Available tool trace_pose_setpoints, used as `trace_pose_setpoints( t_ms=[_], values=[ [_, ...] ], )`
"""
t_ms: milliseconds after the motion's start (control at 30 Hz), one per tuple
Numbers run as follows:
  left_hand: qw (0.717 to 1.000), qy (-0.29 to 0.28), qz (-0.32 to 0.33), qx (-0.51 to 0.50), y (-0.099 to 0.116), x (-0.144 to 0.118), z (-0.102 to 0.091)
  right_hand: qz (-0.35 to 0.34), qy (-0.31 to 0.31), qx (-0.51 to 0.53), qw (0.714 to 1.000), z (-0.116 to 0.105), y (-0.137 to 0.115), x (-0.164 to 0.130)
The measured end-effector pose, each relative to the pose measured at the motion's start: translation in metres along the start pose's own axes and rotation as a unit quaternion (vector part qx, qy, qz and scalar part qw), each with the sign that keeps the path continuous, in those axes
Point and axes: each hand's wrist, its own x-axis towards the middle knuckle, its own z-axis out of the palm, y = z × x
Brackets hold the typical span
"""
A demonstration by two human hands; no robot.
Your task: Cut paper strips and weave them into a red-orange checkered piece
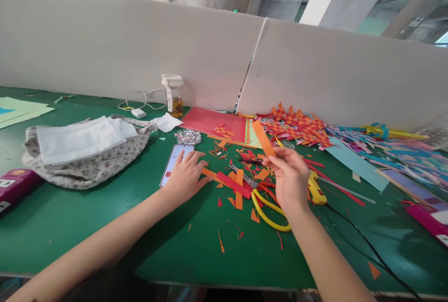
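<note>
Orange paper strip (263, 137), yellow-handled scissors (271, 208), green table (105, 227), floral grey bag (87, 166).

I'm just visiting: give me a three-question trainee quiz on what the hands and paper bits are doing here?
1. True or false: the right hand holds an orange paper strip.
2. The left hand rests: A) on the floral bag, B) flat on the green table beside the phone, C) on the jar.
3. What colour are the scissors' handles?

Key: 1 true; 2 B; 3 yellow.
</note>
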Motion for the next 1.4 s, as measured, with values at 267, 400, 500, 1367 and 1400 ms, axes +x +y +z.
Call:
trace_pose_setpoints(
  t_ms=[267,400,500,1367,1400],
  values=[
    [0.996,-0.06,-0.055,-0.045,-0.003,0.001,0.007,-0.033,-0.385,-0.431,0.815,0.006,0.002,-0.021],
    [0.992,-0.044,-0.061,-0.097,-0.001,0.005,0.004,-0.113,-0.348,-0.535,0.761,0.012,0.007,-0.028],
    [0.989,0.001,-0.066,-0.132,0.003,0.006,-0.002,-0.137,-0.316,-0.574,0.743,0.012,0.012,-0.028],
    [0.814,-0.105,-0.1,-0.563,0.037,-0.008,-0.002,-0.284,-0.278,-0.493,0.774,0.008,0.014,-0.032],
    [0.813,-0.114,-0.095,-0.562,0.038,-0.008,-0.002,-0.272,-0.254,-0.48,0.795,0.008,0.014,-0.032]
  ],
)
